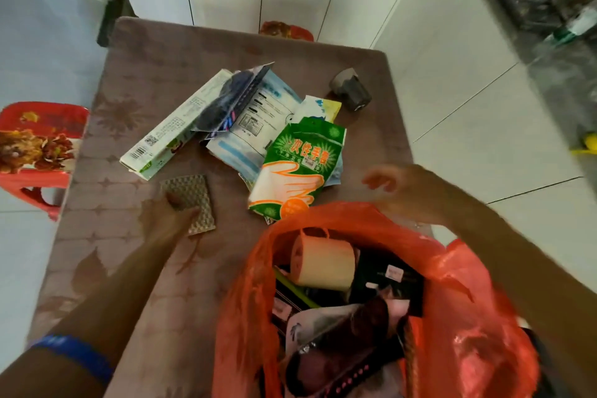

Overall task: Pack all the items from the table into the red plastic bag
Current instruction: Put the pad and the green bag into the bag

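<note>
The red plastic bag (458, 284) stands open at the table's near edge, holding a beige cup (323, 263) and several dark packets. My left hand (164, 213) rests on a textured grey card (193, 194) left of the bag, with its fingers on the card's near side. Blurred and with fingers spread, my right hand (397, 187) hovers above the bag's far rim and holds nothing. Beyond the bag lie a green glove packet (300, 165), a long white box (174, 136), a blue-white pouch (255, 119) and a small grey cup (350, 90) on its side.
The brown patterned table (106, 255) stands on white floor tiles. A red plastic stool (35, 152) is at the left, another red stool (287, 31) behind the table. A cluttered shelf (549, 0) fills the upper right.
</note>
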Demonstrator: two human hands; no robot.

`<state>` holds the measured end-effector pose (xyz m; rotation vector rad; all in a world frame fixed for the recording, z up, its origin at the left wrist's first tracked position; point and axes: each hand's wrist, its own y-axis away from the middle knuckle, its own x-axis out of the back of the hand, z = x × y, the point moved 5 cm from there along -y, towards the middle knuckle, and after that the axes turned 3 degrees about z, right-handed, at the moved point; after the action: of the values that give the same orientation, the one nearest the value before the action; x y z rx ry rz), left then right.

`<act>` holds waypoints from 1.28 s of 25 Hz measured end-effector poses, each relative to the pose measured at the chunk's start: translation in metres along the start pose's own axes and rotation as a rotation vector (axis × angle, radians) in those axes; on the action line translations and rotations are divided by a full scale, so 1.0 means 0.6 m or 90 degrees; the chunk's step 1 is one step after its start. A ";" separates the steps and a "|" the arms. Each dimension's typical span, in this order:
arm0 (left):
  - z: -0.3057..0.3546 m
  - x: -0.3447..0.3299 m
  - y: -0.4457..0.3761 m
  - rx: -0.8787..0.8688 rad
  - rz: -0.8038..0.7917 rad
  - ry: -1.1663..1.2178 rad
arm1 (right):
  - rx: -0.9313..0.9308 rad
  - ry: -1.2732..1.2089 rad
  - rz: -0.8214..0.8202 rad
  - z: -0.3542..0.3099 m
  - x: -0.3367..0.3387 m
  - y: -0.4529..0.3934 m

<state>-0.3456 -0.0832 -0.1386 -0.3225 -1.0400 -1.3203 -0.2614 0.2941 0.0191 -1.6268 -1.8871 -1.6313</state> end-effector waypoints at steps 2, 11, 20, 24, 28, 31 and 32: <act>-0.004 0.009 0.016 0.019 -0.013 0.147 | -0.088 -0.201 0.048 -0.048 -0.030 -0.046; 0.122 0.235 0.261 -0.290 -0.211 0.533 | -0.249 -0.585 0.231 -0.059 -0.177 -0.170; 0.232 0.059 0.457 -0.641 -0.467 -0.158 | 0.145 -0.628 0.460 -0.037 0.098 0.113; 0.198 0.048 0.470 -0.654 -0.264 -0.552 | 0.245 -0.624 0.251 -0.017 0.069 0.247; 0.146 0.095 0.466 -0.509 -0.235 -0.747 | 0.265 -0.081 -0.149 -0.008 -0.114 0.231; 0.149 0.142 0.463 -0.482 -0.201 -0.701 | 0.326 0.351 0.024 0.010 -0.180 0.181; 0.157 0.154 0.463 -0.515 -0.198 -0.580 | 0.349 0.400 0.137 0.010 -0.185 0.174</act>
<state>-0.1475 0.0042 0.0796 -1.5252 -1.2619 -1.9034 -0.1336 0.2128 0.0021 -0.9145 -1.5628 -1.1909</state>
